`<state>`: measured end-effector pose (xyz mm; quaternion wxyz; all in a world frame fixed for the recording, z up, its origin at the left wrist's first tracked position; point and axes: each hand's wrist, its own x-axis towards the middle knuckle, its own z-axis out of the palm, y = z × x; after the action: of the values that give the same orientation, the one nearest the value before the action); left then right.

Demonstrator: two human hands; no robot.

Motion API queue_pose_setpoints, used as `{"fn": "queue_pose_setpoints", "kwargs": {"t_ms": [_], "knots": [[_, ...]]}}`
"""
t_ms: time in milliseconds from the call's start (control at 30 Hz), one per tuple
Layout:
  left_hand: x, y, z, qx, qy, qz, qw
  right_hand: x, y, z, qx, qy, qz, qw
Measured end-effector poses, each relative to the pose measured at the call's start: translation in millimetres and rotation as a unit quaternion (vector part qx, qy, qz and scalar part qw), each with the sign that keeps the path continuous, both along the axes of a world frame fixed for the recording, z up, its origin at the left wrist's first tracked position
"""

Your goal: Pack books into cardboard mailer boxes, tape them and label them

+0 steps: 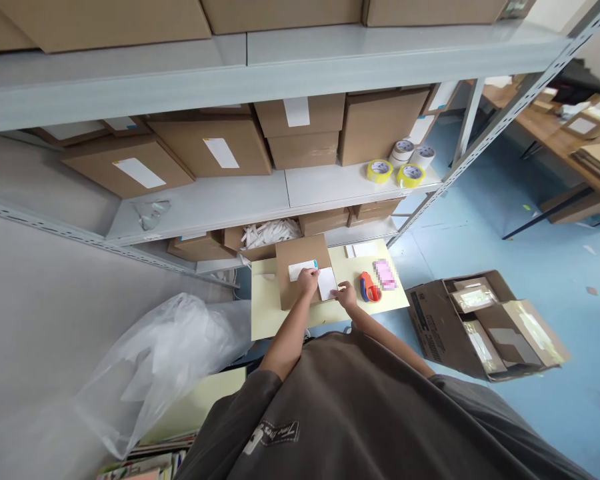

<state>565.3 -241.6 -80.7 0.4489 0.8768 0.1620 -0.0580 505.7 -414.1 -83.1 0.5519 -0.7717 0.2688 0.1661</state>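
A flat brown cardboard box point(300, 250) lies on a small pale-yellow table point(270, 327). On its top is a white label with a blue corner point(296, 271). Beside that label, over the box's right edge, is a white paper square point(327, 285). My left hand point(307, 283) is closed at the square's left edge, with the fingers pinched. The lower right corner of the square is between the fingers of my right hand point(347, 295). To the right lie a red and blue tape dispenser point(368, 288) and a blurred pink item point(385, 274).
Metal shelving point(220, 212) with cardboard boxes rises behind the table. Yellow tape rolls point(380, 171) sit on its middle shelf. An open carton point(425, 320) holding smaller boxes stands on the floor at right. A clear plastic bag point(180, 353) bulges at left.
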Motion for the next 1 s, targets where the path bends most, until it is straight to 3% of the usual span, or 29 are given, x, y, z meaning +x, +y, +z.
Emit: {"fn": "queue_pose_setpoints", "kwargs": {"t_ms": [200,333,600,700,767,867,1000], "knots": [[-4.2,-3.9,-12.3,0.055,0.01,0.012,0.998,-2.0,2.1,-18.6,-0.078,-0.004,0.043,0.996],[-2.6,-6.7,-11.9,0.057,0.025,-0.02,0.998,-4.9,2.9,-23.8,-0.067,0.002,0.04,0.997],[-1.8,-9.1,-14.7,0.064,0.032,0.007,0.997,-2.0,3.1,-27.3,-0.073,0.03,0.045,0.996],[1.8,-5.4,-14.8,0.048,0.03,0.064,0.996,-1.9,-1.8,-25.4,-0.143,0.035,0.09,0.985],[2.9,-2.9,-13.5,0.063,0.042,0.068,0.995,-1.0,-5.4,-21.5,-0.215,0.026,0.141,0.966],[-4.5,-2.0,-11.7,0.129,0.028,0.008,0.991,5.5,-9.1,-14.6,-0.293,-0.048,0.233,0.926],[-35.0,-3.3,-14.5,0.179,-0.06,-0.163,0.968,18.4,-9.3,-14.8,-0.302,-0.201,0.374,0.854]]}}
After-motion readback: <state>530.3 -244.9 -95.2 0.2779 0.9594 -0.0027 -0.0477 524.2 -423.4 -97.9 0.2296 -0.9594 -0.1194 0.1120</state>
